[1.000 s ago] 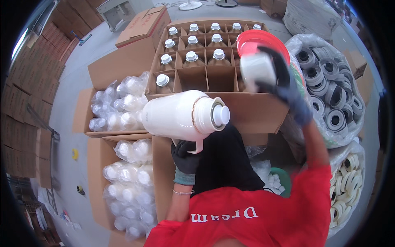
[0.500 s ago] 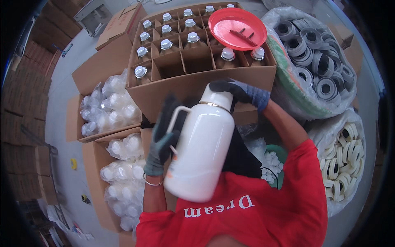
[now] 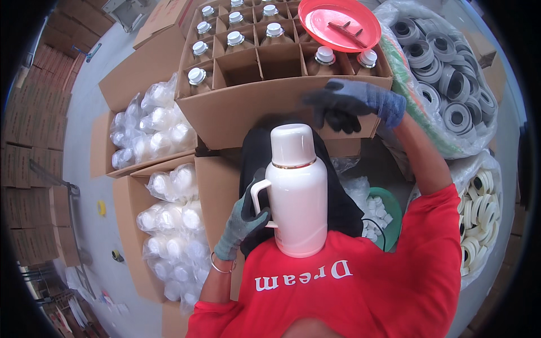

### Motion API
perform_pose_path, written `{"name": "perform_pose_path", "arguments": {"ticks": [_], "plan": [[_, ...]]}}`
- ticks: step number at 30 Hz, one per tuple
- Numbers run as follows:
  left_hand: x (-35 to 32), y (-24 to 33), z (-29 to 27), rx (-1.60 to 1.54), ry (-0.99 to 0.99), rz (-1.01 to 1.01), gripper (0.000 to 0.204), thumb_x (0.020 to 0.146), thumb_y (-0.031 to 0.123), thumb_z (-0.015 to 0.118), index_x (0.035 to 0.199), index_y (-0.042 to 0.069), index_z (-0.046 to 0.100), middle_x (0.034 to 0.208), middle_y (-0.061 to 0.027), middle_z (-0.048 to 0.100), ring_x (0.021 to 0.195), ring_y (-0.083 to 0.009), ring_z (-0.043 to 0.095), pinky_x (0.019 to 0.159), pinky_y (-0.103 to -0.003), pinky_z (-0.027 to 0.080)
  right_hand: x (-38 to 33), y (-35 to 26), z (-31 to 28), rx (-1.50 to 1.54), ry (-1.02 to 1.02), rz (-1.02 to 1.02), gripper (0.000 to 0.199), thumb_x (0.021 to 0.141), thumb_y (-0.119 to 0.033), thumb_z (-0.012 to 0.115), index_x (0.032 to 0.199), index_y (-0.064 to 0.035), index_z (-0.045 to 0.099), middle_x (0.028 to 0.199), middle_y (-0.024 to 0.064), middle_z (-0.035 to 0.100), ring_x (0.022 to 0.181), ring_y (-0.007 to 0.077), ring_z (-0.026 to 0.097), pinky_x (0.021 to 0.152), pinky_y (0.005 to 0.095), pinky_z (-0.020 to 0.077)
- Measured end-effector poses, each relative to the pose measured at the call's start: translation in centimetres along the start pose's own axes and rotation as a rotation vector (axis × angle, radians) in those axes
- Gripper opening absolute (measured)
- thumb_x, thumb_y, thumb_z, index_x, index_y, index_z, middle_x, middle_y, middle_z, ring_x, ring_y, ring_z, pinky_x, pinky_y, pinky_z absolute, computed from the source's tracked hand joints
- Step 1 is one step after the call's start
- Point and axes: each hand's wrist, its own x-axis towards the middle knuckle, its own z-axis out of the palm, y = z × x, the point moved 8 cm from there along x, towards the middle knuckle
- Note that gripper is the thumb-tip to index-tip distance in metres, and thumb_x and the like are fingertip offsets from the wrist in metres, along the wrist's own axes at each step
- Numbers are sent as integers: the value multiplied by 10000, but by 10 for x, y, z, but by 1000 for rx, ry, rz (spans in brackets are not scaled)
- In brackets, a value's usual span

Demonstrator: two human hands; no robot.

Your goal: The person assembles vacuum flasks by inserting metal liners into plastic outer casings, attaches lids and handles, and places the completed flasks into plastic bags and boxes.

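Note:
A white vacuum flask with a white cup-shaped lid and a thin gold band stands upright against my lap. My left hand, in a grey and black glove, is closed around its side handle. My right hand, gloved the same way, is off the flask with its fingers apart and slightly blurred. It hangs in front of the large divided carton and holds nothing. White-capped brown bottles fill many of that carton's cells, and two front cells show no bottle.
A red dish with dark slender pieces rests on the carton. To the right are bags of grey rings and cream rings. A green basin holds small white pieces. Boxes of plastic-wrapped white parts stand left.
My right hand has left the flask's lid and moved up and right. The flask has gone from tilted to upright, and my left hand now grips its handle.

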Motion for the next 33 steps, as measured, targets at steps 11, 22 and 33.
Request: {"name": "perform_pose_path", "arguments": {"ticks": [11,22,33], "plan": [[4,86,31,583,-95,33,713,759,155,773,1354,-52,441,1292,-258,535,1162,-393,562,938,-372,481,22,-35,44,-657,465,-298,737,797,-743,501,896,-36,685,784,209,672,730,368,659,730,415,521],[15,24,-12,-221,128,-102,490,968,280,517,1341,-37,504,996,-76,650,814,-114,581,738,-255,483,-13,-35,39,-63,312,-806,543,786,-534,688,988,-30,689,1023,129,652,937,240,622,798,345,489],[10,49,37,-283,71,-253,472,977,151,492,1418,7,409,1441,-140,448,794,-161,652,803,-298,515,-8,72,20,379,475,-509,465,861,-508,643,1032,-77,666,870,8,616,770,138,564,683,286,456]]}}
